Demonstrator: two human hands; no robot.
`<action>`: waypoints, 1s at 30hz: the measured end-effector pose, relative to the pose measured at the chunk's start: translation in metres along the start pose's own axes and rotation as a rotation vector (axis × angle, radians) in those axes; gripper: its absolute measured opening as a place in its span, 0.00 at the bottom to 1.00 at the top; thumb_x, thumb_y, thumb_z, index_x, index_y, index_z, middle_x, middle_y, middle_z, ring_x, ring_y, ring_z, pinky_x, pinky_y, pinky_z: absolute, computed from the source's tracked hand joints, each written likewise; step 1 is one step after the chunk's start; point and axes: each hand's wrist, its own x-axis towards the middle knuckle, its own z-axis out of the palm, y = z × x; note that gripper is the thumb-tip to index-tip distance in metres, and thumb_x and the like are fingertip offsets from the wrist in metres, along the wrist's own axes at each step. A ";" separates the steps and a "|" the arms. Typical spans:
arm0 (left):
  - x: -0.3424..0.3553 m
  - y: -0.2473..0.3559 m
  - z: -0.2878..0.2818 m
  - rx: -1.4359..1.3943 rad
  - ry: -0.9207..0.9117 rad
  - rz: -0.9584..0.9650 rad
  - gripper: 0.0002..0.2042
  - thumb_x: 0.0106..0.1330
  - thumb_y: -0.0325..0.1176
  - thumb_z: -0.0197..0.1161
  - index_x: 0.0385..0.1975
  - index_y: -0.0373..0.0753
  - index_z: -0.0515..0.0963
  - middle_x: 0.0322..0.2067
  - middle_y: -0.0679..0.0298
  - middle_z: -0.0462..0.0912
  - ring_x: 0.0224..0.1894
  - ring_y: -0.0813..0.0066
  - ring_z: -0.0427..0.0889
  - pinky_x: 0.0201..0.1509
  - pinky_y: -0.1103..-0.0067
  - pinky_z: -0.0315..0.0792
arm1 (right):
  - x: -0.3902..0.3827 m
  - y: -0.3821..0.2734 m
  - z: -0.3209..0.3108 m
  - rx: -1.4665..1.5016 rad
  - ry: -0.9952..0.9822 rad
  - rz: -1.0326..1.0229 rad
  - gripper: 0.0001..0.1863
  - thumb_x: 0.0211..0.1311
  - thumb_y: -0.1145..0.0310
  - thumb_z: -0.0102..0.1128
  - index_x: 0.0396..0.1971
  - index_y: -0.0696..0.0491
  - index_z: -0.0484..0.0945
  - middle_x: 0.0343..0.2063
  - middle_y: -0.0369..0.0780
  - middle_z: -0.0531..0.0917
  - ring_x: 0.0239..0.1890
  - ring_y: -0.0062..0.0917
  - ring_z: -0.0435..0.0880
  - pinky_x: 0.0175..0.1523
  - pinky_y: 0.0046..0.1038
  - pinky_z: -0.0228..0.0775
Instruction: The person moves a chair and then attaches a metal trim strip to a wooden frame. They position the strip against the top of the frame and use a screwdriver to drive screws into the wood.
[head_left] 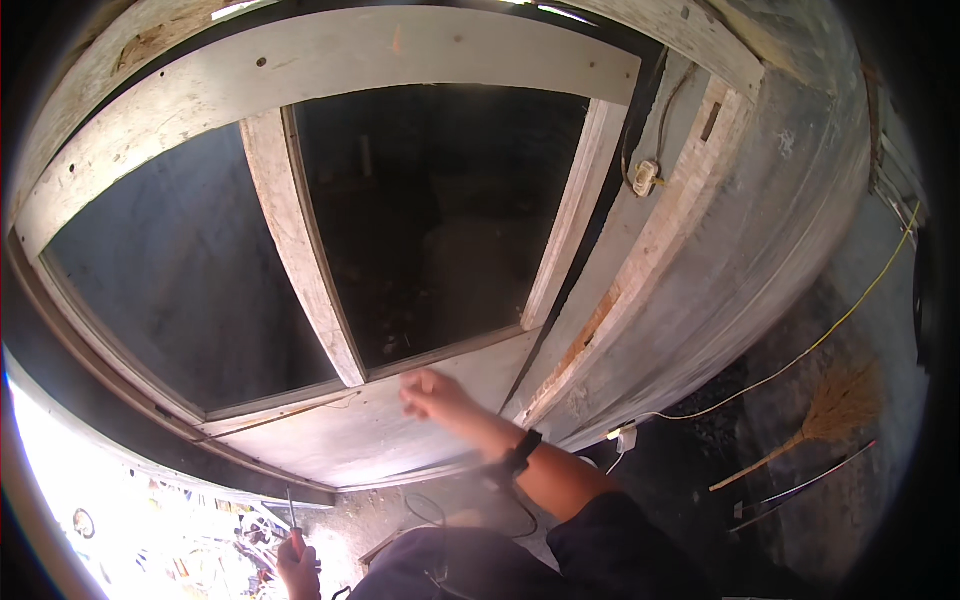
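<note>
My left hand [300, 575] is low at the left, closed round the red handle of a screwdriver [296, 535] whose thin shaft points up. My right hand [440, 397], with a black band on the wrist, reaches over the pale lower panel [400, 430] of a wooden door frame. Its fingers are curled together near the rail under the dark openings; whatever they may hold is too small to tell. A wooden upright [300, 235] divides the openings, and its foot ends just left of that hand.
A socket [645, 178] with a cord is fixed right of the frame. Along the right wall runs a yellow cable [790, 365], near a straw broom [835, 410]. A white plug [626, 437] sits lower down. Bright clutter [200, 540] lies outside at lower left.
</note>
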 end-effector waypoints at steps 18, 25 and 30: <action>0.000 0.006 0.010 -0.040 -0.022 -0.002 0.08 0.64 0.34 0.60 0.33 0.36 0.73 0.22 0.67 0.73 0.22 0.82 0.71 0.24 0.83 0.67 | -0.095 0.180 0.023 -0.717 -0.420 0.179 0.29 0.57 0.51 0.63 0.51 0.58 0.77 0.42 0.46 0.84 0.43 0.32 0.84 0.50 0.33 0.73; -0.005 0.011 0.009 0.007 -0.021 0.023 0.07 0.63 0.31 0.59 0.32 0.35 0.72 0.23 0.66 0.73 0.22 0.80 0.72 0.25 0.82 0.69 | -0.091 0.181 0.018 -0.619 -0.370 0.200 0.26 0.54 0.49 0.63 0.46 0.53 0.81 0.41 0.47 0.85 0.46 0.37 0.83 0.52 0.33 0.72; -0.006 0.008 0.010 -0.038 -0.028 0.027 0.06 0.62 0.30 0.58 0.33 0.35 0.72 0.23 0.66 0.73 0.23 0.80 0.72 0.25 0.82 0.69 | -0.091 0.186 0.018 -0.626 -0.333 0.159 0.23 0.56 0.50 0.63 0.43 0.52 0.81 0.39 0.45 0.85 0.44 0.35 0.84 0.50 0.32 0.73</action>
